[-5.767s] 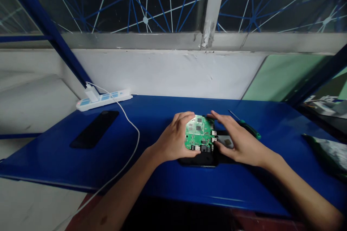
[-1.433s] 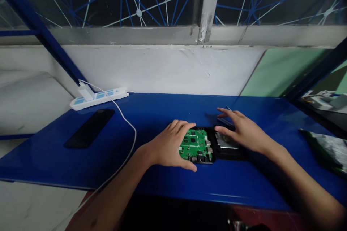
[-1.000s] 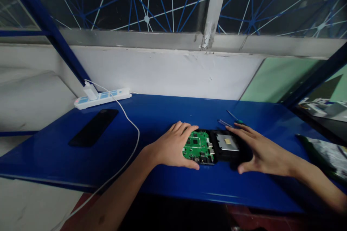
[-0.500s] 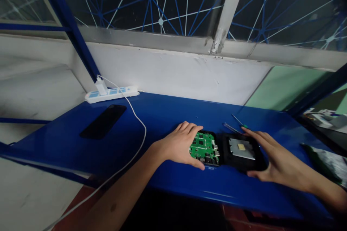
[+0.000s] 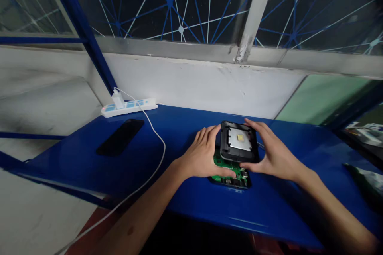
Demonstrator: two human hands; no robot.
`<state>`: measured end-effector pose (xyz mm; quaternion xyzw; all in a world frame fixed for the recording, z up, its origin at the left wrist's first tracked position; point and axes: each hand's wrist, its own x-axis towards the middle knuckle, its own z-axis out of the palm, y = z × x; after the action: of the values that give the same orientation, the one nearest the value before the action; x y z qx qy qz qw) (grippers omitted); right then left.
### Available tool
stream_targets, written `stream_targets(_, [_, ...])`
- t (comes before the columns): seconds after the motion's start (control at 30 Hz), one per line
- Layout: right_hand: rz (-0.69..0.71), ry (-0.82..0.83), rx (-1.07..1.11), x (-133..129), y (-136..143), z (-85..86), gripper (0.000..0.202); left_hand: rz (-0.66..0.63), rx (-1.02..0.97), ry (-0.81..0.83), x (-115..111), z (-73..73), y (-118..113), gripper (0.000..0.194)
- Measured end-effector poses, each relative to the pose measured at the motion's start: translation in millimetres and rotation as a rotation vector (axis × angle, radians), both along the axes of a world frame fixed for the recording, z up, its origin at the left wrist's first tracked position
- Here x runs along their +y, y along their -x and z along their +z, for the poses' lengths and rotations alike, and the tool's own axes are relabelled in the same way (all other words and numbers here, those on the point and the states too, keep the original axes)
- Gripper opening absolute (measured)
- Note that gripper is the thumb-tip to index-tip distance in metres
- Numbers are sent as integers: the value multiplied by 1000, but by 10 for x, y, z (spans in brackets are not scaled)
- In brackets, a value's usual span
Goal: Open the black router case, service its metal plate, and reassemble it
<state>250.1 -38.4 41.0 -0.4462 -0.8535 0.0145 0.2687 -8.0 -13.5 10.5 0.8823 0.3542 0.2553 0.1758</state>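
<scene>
A black square cover (image 5: 238, 155), with a silver metal plate and a pale yellow pad on its inner face, is tilted up above the table. My right hand (image 5: 272, 155) grips its right side, fingers along the far edge and thumb at the near edge. My left hand (image 5: 203, 153) is at the cover's left side; its fingertips meet the upper left corner while the thumb stretches over the board below. Beneath the cover, a green circuit board (image 5: 224, 163) lies in its black shell on the table, partly hidden by the cover and my left thumb.
A black phone (image 5: 120, 137) lies on the blue table (image 5: 185, 203) to the left. Behind it is a white power strip (image 5: 130, 107) with a charger (image 5: 117, 99). A white cable (image 5: 163, 147) crosses the table. At the right edge lies a bag (image 5: 366, 185).
My right hand has raised the cover and brought it left, from beside the circuit board to above it. My left hand has lifted slightly from the board's shell toward the cover.
</scene>
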Motion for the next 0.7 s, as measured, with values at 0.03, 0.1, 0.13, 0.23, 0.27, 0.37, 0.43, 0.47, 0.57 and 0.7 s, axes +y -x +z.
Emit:
stream_targets(0.03, [4,-12,9,14,24,-44,113,17,-31,-38,6,-11,-4,138])
stream_targets(0.1, [13,-40,11,17,51,-122,113,36,-78,-98,15,-29,-2,138])
stream_targets(0.13, [21,-50,6,8,59,-151,113,34,-95,-122,18,-34,3,138])
stream_targets(0.23, [46,-63,-4,-36,75,-203,113,-28,-100,-160,24,-35,28,135])
stream_targets(0.27, [53,-62,-4,-52,80,-212,113,-58,-90,-163,26,-33,37,134])
stream_targets(0.37, [75,-61,-5,-85,102,-231,113,-114,-70,-161,31,-34,57,135])
stream_targets(0.43, [89,-73,-2,-97,118,-243,112,-136,-56,-160,35,-39,63,136])
stream_targets(0.47, [93,-81,0,-102,126,-248,112,-144,-53,-165,36,-42,64,136])
stream_targets(0.57, [99,-109,15,-113,151,-249,112,-151,-58,-184,31,-38,62,135])
stream_targets(0.7, [104,-135,36,-120,178,-233,110,-141,-55,-181,15,-25,54,132])
